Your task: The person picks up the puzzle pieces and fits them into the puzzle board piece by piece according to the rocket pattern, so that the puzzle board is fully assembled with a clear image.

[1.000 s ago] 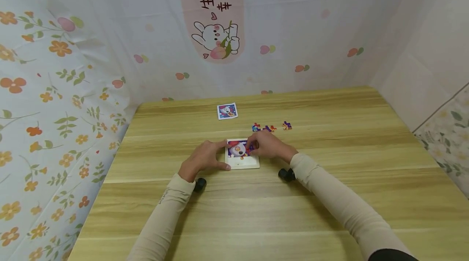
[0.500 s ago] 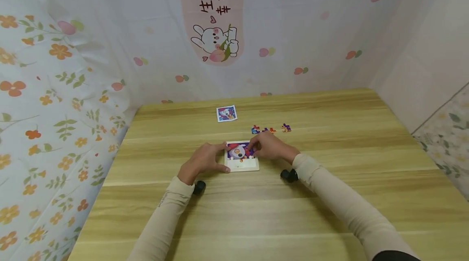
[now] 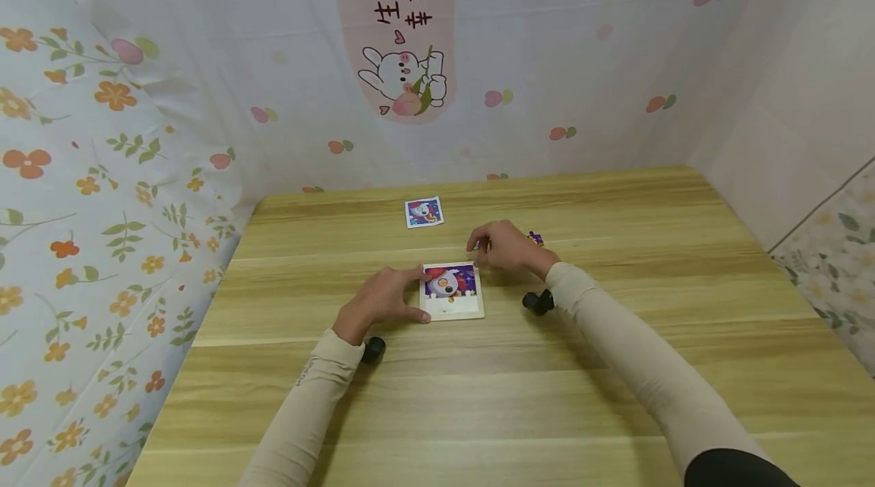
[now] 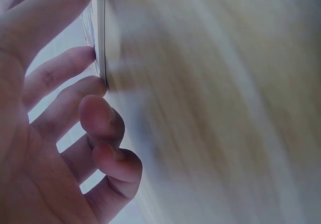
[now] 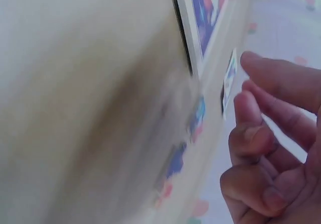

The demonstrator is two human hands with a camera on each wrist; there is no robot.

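Note:
A small square jigsaw tray [image 3: 453,316] lies on the table, its upper part filled with a picture and a pale strip bare along the near side. My left hand [image 3: 383,293] holds the tray's left side between thumb and fingers; the left wrist view shows fingertips against the tray's edge [image 4: 101,38]. My right hand [image 3: 509,245] is over the loose pieces behind the tray, its fingers bent with nothing visible between them. Loose jigsaw pieces [image 5: 174,162] lie below it in the right wrist view. Another piece [image 3: 535,238] shows just beyond the hand.
A square picture card [image 3: 424,212] lies flat toward the back of the wooden table [image 3: 451,403]. A patterned cloth [image 3: 294,77] hangs behind the table's back edge. Black devices [image 3: 538,302] are strapped at both wrists.
My right hand has lifted off the tray's upper right part and moved back over the loose pieces. A purple piece now shows in that part of the picture. My left hand stays at the tray.

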